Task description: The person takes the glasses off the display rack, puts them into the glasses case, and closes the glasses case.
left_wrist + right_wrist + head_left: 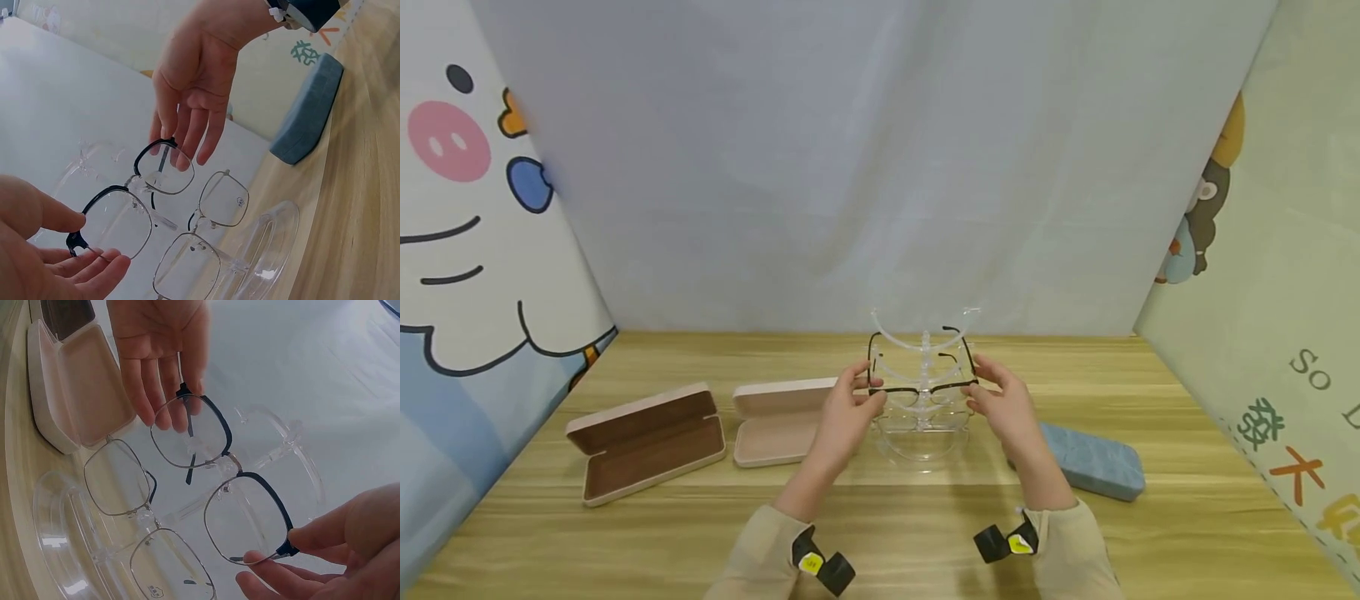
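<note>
My left hand (pixel 846 412) and right hand (pixel 1009 407) hold a pair of black-browed eyeglasses (pixel 898 391) by its two outer front corners. Thumb and fingers pinch each corner, as both wrist views show. The eyeglasses are at a clear plastic display stand (pixel 926 364), their bridge close against its upright post. Whether the stand bears their weight I cannot tell. Lower on the stand sits a second pair of eyeglasses with thin metal rims (pixel 201 204), which neither hand touches. At the bottom is the stand's clear round base (pixel 284 240).
Left of the stand lie an open case with brown lining (pixel 655 442) and an open case with pink lining (pixel 767 437), partly behind my left hand. A closed blue glasses case (pixel 1097 462) lies right, partly behind my right forearm. A pale curtain (pixel 775 167) hangs behind the wooden table (pixel 887 533).
</note>
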